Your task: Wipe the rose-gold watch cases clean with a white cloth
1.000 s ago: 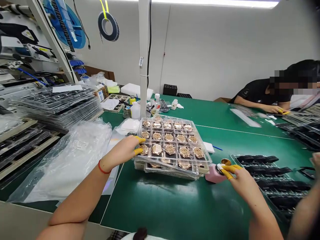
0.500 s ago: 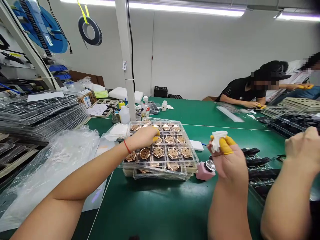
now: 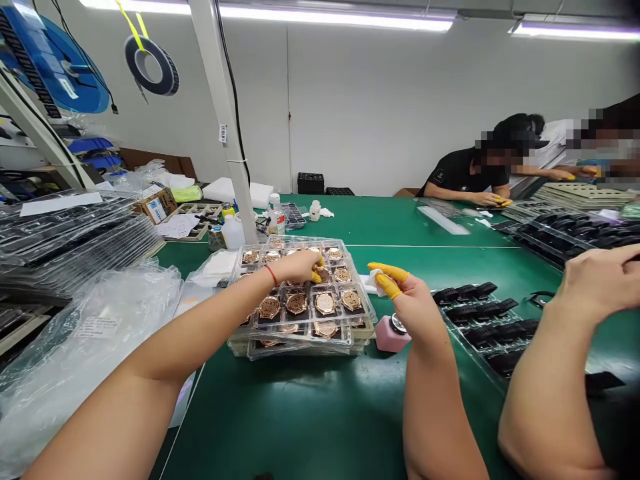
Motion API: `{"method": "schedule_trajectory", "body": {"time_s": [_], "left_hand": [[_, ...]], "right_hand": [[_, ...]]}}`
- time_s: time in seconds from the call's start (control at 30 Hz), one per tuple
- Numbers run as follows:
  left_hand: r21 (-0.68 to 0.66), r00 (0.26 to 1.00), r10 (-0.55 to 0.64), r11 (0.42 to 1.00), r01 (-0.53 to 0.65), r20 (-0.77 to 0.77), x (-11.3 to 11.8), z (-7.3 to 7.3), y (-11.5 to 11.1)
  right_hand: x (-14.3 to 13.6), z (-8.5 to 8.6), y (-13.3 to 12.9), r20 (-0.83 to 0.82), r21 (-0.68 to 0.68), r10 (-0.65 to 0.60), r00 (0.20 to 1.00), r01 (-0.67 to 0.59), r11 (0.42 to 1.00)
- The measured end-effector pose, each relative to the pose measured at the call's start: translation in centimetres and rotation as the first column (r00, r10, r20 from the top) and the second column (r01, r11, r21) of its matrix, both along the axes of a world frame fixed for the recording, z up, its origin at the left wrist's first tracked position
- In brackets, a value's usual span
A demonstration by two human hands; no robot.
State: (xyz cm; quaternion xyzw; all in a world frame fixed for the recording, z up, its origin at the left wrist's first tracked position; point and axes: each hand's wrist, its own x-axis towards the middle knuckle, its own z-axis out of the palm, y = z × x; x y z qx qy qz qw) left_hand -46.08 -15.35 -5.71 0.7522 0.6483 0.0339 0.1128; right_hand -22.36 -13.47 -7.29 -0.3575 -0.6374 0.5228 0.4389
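My left hand, with yellow finger cots and a red cord at the wrist, reaches over a clear plastic tray of rose-gold watch cases. Its thumb and fingertips close on a watch case in the tray's right half; the exact grip is partly hidden. Each compartment I can see has a round case on a dark backing. My right hand, also in yellow finger cots, pinches a crumpled white wipe just right of the tray. Below that hand stands a pink bottle with a metal top.
A neighbour's arm is close on the right, beside a tray of black watch straps. Clear plastic bags and stacked trays fill the left. A post rises behind the tray; co-workers sit across the bench.
My right hand has moved left and turned toward the tray with the wipe. My left hand stays at the watch cases. The view has shifted a little to the right.
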Motion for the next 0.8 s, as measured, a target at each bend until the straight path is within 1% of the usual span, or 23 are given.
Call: {"method": "schedule_trajectory", "body": {"time_s": [0.03, 0.07, 0.1, 0.13, 0.17, 0.2, 0.23, 0.27, 0.3, 0.37, 0.43, 0.5, 0.53, 0.63, 0.7, 0.73, 0.77, 0.8], "left_hand": [[0.032, 1.0, 0.014, 0.999, -0.015, 0.018, -0.1, 0.2, -0.7], [0.096, 0.997, 0.027, 0.995, -0.033, 0.069, -0.1, 0.3, -1.7], [0.177, 0.986, 0.031, 0.982, -0.061, 0.166, 0.0, 0.4, -3.0], [0.259, 0.952, 0.019, 0.96, -0.102, 0.304, 0.2, 0.3, -4.6], [0.319, 0.879, -0.02, 0.936, -0.151, 0.476, 0.5, 0.2, -6.3], [0.339, 0.774, -0.062, 0.919, -0.202, 0.63, 0.8, 0.1, -8.1], [0.339, 0.658, -0.101, 0.909, -0.244, 0.746, 1.2, -0.2, -9.7], [0.33, 0.561, -0.128, 0.903, -0.275, 0.818, 1.6, -0.4, -11.1], [0.323, 0.487, -0.147, 0.898, -0.3, 0.861, 1.9, -0.7, -12.3], [0.321, 0.398, -0.175, 0.885, -0.337, 0.9, 2.3, -1.2, -13.9], [0.317, 0.345, -0.193, 0.881, -0.351, 0.919, 2.5, -1.7, -14.4], [0.312, 0.319, -0.201, 0.882, -0.352, 0.926, 2.4, -2.1, -14.3], [0.316, 0.318, -0.206, 0.881, -0.351, 0.926, 2.4, -2.3, -14.2], [0.331, 0.348, -0.209, 0.88, -0.34, 0.914, 2.4, -2.7, -13.8], [0.37, 0.405, -0.224, 0.869, -0.329, 0.887, 2.8, -2.9, -13.8], [0.404, 0.45, -0.235, 0.854, -0.328, 0.862, 3.0, -3.0, -13.8], [0.451, 0.506, -0.25, 0.831, -0.326, 0.826, 3.4, -3.2, -13.7], [0.512, 0.577, -0.262, 0.796, -0.324, 0.774, 3.7, -3.4, -13.7]], "right_hand": [[-0.1, 0.1, -0.2, -0.016, -0.011, -0.031, 0.999, 0.031, 0.999], [-0.3, 0.1, -0.4, -0.048, -0.03, -0.046, 0.998, 0.045, 0.999], [-0.5, 0.2, -0.7, -0.089, -0.05, -0.041, 0.995, 0.037, 0.998], [-0.7, 0.1, -1.1, -0.124, -0.068, -0.013, 0.992, 0.005, 0.998], [-1.0, 0.1, -1.6, -0.153, -0.075, 0.023, 0.988, -0.035, 0.997], [-1.2, -0.1, -2.2, -0.174, -0.071, 0.06, 0.983, -0.073, 0.995], [-1.5, -0.2, -2.8, -0.188, -0.058, 0.096, 0.977, -0.109, 0.992], [-1.7, -0.3, -3.4, -0.198, -0.039, 0.134, 0.971, -0.144, 0.989], [-1.9, -0.5, -4.0, -0.204, -0.017, 0.17, 0.964, -0.177, 0.984], [-2.2, -0.6, -5.2, -0.209, 0.035, 0.218, 0.953, -0.215, 0.976], [-2.5, -0.5, -6.3, -0.201, 0.108, 0.241, 0.949, -0.223, 0.969], [-2.7, -0.3, -7.2, -0.19, 0.214, 0.25, 0.949, -0.209, 0.954], [-2.8, -0.2, -7.7, -0.177, 0.274, 0.254, 0.951, -0.2, 0.941], [-3.4, -0.2, -8.6, -0.105, 0.439, 0.268, 0.958, -0.197, 0.877], [-4.1, -0.6, -9.1, -0.048, 0.527, 0.26, 0.964, -0.197, 0.827], [-4.5, -0.9, -9.2, -0.024, 0.569, 0.238, 0.971, -0.182, 0.802], [-5.0, -1.2, -9.3, -0.01, 0.605, 0.205, 0.979, -0.157, 0.781], [-5.5, -1.6, -9.3, -0.009, 0.622, 0.161, 0.987, -0.121, 0.773]]}}
